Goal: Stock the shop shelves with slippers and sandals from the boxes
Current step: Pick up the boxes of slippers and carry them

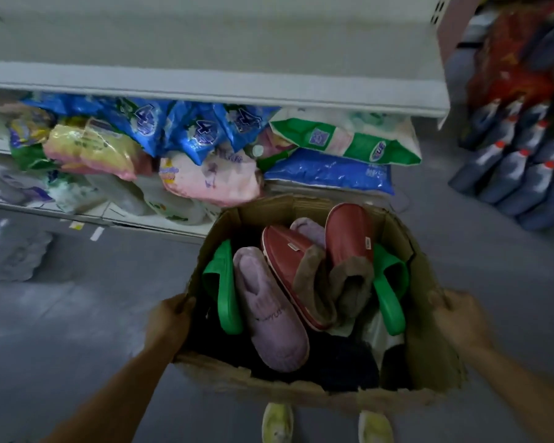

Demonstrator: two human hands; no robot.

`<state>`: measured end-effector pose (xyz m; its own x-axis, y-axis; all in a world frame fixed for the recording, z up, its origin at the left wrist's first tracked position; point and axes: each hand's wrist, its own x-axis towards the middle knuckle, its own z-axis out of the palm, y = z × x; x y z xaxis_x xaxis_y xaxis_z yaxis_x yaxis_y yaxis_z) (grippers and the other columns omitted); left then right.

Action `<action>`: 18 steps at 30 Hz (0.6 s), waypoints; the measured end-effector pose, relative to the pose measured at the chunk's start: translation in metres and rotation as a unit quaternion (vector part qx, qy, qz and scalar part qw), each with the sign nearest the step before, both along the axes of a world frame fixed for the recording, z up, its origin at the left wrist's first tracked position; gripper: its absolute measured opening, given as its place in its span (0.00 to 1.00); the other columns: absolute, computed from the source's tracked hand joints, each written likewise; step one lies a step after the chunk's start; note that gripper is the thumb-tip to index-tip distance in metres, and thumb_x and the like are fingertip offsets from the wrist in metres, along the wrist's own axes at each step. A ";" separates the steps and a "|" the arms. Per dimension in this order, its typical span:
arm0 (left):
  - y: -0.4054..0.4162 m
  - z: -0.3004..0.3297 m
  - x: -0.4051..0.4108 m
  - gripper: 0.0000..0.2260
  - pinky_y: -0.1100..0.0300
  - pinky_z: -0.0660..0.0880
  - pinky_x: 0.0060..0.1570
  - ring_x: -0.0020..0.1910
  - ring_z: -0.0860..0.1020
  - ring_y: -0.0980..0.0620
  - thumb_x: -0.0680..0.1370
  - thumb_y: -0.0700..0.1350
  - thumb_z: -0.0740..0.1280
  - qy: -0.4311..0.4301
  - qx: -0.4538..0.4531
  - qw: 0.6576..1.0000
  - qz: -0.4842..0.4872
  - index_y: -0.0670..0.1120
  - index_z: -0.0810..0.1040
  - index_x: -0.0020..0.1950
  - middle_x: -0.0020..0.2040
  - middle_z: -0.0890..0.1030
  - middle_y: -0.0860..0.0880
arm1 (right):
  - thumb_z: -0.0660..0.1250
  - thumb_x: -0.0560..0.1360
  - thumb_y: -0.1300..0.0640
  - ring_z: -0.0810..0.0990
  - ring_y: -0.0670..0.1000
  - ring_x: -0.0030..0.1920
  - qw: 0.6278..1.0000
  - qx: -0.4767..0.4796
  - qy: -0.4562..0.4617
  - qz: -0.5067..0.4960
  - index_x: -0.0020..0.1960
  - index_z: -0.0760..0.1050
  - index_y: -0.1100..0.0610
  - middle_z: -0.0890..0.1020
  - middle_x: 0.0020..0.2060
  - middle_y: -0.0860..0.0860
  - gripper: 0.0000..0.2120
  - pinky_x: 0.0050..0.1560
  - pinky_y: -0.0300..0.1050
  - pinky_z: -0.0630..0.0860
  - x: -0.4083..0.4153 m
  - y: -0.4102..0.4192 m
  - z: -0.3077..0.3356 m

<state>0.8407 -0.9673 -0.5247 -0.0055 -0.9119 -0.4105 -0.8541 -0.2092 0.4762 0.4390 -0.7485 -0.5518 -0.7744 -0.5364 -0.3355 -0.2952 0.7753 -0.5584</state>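
My left hand point(170, 318) and right hand point(458, 318) grip the box point(429, 362) sides; the purple slipper point(269, 311) (toe toward me) lies nearer the left.

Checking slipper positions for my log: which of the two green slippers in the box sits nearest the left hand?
The green slipper against the box's left wall, beside the left hand; the other green slipper lies along the right wall.

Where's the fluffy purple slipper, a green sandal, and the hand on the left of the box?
Purple slipper point(271, 310), head view, its fuzzy top.
Green sandal point(221, 289), head view, its strap.
Left hand point(168, 318), head view, its back.
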 end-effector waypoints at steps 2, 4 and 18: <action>-0.017 -0.029 -0.002 0.07 0.59 0.71 0.36 0.33 0.74 0.51 0.81 0.43 0.62 0.019 0.004 1.000 0.013 0.50 0.77 0.44 0.34 0.77 0.49 | 0.60 0.79 0.62 0.70 0.55 0.29 1.000 0.004 0.016 -0.022 0.32 0.67 0.68 0.71 0.26 0.58 0.18 0.32 0.45 0.63 0.008 -0.008 -0.024; -0.031 -0.061 -0.003 0.09 0.53 0.75 0.42 0.37 0.76 0.46 0.80 0.44 0.62 0.029 0.024 0.999 0.030 0.49 0.76 0.40 0.38 0.79 0.45 | 0.60 0.79 0.60 0.73 0.58 0.32 0.998 0.006 0.039 -0.050 0.33 0.69 0.67 0.72 0.28 0.59 0.18 0.35 0.48 0.67 0.015 -0.017 -0.051; -0.066 -0.155 -0.003 0.10 0.48 0.75 0.46 0.47 0.78 0.39 0.80 0.45 0.61 0.015 -0.030 0.998 0.050 0.43 0.80 0.54 0.46 0.82 0.40 | 0.60 0.79 0.58 0.71 0.58 0.32 0.993 -0.010 0.088 -0.079 0.30 0.61 0.59 0.69 0.27 0.59 0.20 0.34 0.51 0.69 0.041 -0.053 -0.136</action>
<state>0.8378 -1.0334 -0.6796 0.0757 -0.9311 -0.3568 -0.8154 -0.2638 0.5154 0.4796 -0.8014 -0.6882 -0.8948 -0.4094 -0.1782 -0.2658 0.8091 -0.5241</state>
